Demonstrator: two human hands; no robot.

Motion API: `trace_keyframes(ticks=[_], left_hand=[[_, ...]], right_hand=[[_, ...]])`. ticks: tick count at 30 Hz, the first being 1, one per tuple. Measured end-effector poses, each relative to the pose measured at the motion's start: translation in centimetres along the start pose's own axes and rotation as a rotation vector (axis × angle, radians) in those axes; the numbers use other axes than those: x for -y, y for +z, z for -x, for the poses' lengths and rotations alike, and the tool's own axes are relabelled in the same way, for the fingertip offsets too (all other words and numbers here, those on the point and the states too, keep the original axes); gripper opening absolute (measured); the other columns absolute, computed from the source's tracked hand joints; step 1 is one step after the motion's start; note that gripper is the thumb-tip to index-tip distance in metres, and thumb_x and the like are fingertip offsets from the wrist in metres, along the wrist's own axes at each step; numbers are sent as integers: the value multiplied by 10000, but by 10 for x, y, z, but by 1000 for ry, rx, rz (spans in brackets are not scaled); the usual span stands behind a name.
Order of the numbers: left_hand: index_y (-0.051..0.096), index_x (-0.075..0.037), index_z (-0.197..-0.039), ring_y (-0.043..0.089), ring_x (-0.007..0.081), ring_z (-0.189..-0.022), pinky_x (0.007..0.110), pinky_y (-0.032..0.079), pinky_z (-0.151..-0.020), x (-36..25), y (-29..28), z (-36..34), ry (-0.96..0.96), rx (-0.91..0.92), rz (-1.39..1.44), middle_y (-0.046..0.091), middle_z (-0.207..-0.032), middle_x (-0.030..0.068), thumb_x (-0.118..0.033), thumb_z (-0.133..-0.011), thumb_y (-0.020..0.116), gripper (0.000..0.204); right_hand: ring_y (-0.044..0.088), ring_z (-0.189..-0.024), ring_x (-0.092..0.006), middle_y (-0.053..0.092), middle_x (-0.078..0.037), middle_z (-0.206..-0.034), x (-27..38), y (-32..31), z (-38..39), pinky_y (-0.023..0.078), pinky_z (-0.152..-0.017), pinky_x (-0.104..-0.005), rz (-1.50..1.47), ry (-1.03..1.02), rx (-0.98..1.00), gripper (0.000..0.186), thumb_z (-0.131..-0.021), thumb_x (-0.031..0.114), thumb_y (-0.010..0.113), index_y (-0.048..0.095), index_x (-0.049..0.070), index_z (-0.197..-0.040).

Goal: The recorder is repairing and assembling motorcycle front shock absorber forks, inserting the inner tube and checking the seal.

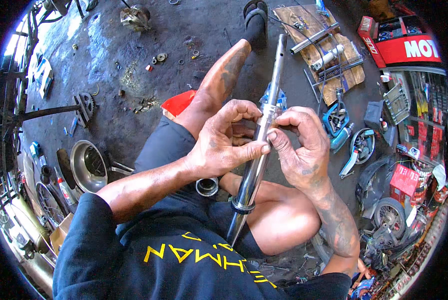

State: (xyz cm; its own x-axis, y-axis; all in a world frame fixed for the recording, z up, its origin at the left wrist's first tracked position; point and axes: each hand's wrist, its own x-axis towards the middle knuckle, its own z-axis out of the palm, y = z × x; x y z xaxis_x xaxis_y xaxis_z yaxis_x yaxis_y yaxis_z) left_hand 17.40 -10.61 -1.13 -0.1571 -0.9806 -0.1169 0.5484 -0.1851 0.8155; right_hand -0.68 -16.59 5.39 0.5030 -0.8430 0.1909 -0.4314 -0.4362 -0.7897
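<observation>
A long chrome fork tube (251,182) slants up from my lap, with a thinner rod (280,65) with holes at its far end. My left hand (229,135) closes on the tube from the left, thumb across it. From the right, the bent fingers and thumb of my right hand (301,142) pinch at a silver collar (269,111) around the tube's upper end. Lower down, a dark ring (243,205) encircles the tube. A round, hollow metal part (207,187) lies by my left forearm, partly hidden.
A wooden board (346,80) at the far right bears a spring, rods and tubes. Nearby lie a teal power tool (340,127) and a wheel-shaped part (362,146). On the left sit a metal bowl (89,167) and a sprocket (85,108). Another person's hand (365,271) shows lower right.
</observation>
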Motion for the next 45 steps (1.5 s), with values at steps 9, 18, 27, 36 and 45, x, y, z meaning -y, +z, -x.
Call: trace_keyframes(ticks=[9, 18, 27, 36, 45], left_hand=[[362, -64, -1361, 655, 192, -1059, 357, 573, -885, 14, 12, 21, 9, -3, -33, 587, -1198, 127, -71, -832, 817, 698], [290, -93, -1316, 646, 134, -908, 279, 555, -758, 30, 6, 2, 240, 7, -176, 617, -1042, 101, -120, -778, 855, 780], [356, -78, -1301, 615, 123, -936, 247, 520, -742, 45, 22, 1, 301, -163, -176, 523, -1167, 98, -51, -773, 811, 697], [593, 29, -1001, 619, 104, -742, 251, 515, -634, -27, -6, -19, -4, -104, -553, 660, -872, 77, -43, -852, 671, 182], [593, 50, -1039, 631, 160, -651, 287, 534, -562, -80, -16, -75, -701, 52, -566, 636, -789, 80, -134, -778, 731, 347]], right_hand=[[648, -937, -314, 631, -135, -999, 2, 0, 11, 526, -812, -385, 96, -17, 11, 220, -836, 106, 772, 644, 33, -999], [622, -919, -187, 580, -95, -1001, 2, -5, -13, 536, -805, -303, -52, -40, 121, 217, -861, 73, 756, 629, 21, -1028], [618, -844, -192, 589, -91, -948, -5, -7, -13, 527, -748, -308, 7, -11, 193, 166, -868, 54, 727, 618, 13, -986], [645, -842, -166, 613, -87, -951, 1, -4, -20, 537, -750, -282, 5, 61, 192, 172, -823, -68, 656, 636, 0, -980], [660, -739, -139, 638, -84, -864, 6, 12, -38, 535, -646, -295, -130, 468, 214, 279, -824, 29, 705, 557, 4, -1059]])
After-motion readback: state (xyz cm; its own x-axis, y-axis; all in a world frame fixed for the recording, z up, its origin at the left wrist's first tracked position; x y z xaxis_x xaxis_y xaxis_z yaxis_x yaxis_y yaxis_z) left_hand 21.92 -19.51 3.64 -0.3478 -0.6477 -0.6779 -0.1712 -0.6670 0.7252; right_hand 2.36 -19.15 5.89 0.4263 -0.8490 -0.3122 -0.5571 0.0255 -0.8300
